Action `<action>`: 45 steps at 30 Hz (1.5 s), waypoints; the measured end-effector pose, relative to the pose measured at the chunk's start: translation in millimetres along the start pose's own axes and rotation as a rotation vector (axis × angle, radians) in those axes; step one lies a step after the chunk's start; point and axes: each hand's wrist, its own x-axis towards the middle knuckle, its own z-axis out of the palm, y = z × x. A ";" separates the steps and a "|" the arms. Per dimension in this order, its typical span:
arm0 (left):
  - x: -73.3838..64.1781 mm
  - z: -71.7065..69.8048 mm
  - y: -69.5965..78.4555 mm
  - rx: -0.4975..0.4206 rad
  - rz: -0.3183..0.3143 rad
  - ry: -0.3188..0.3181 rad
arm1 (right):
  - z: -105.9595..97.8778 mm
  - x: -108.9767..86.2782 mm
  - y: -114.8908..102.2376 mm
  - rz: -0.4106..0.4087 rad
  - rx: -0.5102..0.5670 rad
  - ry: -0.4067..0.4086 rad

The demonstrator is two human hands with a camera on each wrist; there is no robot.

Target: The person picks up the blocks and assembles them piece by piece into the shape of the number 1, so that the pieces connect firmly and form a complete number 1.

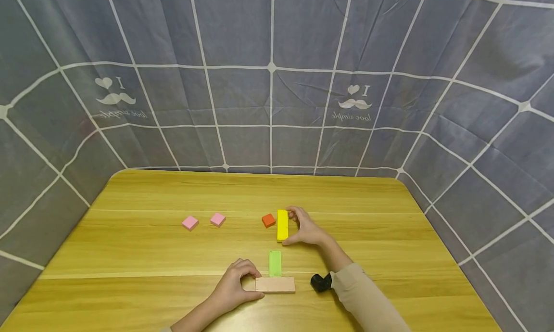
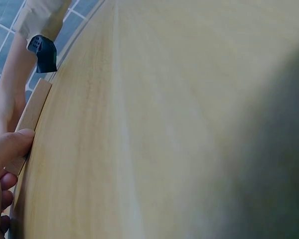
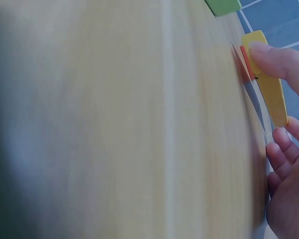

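Observation:
A plain wooden block (image 1: 275, 285) lies crosswise near the table's front, its left end between the thumb and fingers of my left hand (image 1: 233, 284). The left wrist view shows the thumb pressed on the edge of that wooden block (image 2: 35, 107). Farther back, my right hand (image 1: 306, 230) pinches a long yellow block (image 1: 283, 225) by its ends, thumb at the near one. Whether the yellow block touches the table I cannot tell. Just left of it is a small red-orange block (image 1: 268, 220). A light green block (image 1: 275, 263) meets the wooden block's far side.
Two small pink blocks, a left one (image 1: 190, 223) and a right one (image 1: 218, 220), lie on the left part of the wood-grain table (image 1: 143, 255). A black device (image 1: 321, 283) sits at the right wrist. A grey-blue grid curtain (image 1: 242, 96) hangs behind and around the table.

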 end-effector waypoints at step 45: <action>-0.4 0.5 0.4 0.005 0.026 0.009 | 21.7 12.8 -17.4 0.027 -0.189 -0.052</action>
